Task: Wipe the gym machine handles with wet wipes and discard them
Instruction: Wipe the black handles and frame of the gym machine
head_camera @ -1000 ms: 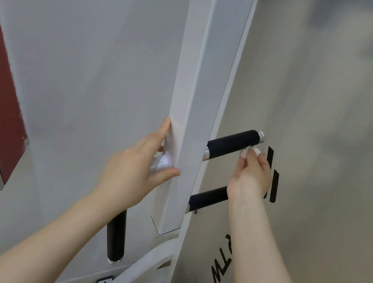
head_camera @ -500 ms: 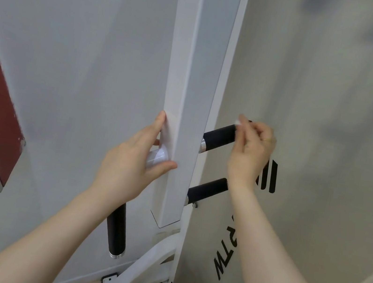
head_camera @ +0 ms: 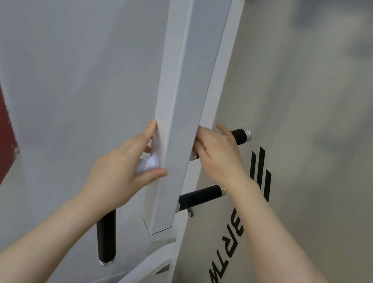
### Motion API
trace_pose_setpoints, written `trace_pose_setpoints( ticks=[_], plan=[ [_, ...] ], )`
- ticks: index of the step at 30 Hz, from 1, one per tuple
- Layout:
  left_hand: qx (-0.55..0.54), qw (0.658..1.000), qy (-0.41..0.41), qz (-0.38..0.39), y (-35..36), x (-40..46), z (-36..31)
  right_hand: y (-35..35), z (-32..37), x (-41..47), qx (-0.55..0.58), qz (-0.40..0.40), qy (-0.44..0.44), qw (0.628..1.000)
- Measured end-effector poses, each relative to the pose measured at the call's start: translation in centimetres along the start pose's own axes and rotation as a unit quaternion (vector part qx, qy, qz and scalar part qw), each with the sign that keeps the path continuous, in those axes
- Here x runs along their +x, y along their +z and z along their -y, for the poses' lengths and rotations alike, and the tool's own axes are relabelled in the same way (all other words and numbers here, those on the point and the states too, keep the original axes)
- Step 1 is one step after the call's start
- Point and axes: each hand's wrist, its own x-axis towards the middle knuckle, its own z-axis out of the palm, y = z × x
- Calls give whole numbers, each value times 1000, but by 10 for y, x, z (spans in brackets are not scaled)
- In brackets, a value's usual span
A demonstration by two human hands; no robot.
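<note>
The left hand is bracing the white post, thumb on its front edge, fingers curled behind. Beyond, the right hand is gripping the upper handle, the wipe barely showing beneath.

Black upper handle juts right; white wipe wraps it.
</note>
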Motion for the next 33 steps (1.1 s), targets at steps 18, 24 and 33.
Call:
trace_pose_setpoints(
  ticks=[18, 24, 33],
  plan=[
    [0, 1000, 0, -3, 1, -2, -1, -7, -21, -6, 7, -69, -11, 997],
    [-8, 1000, -3, -7, 2, -2, -1, -24, -69, 0, -77, -128, 169, 974],
    [-9, 1000, -2, -19, 1, -5, -3, 5, -10, -20, 79, -115, 54, 989]
  ],
)
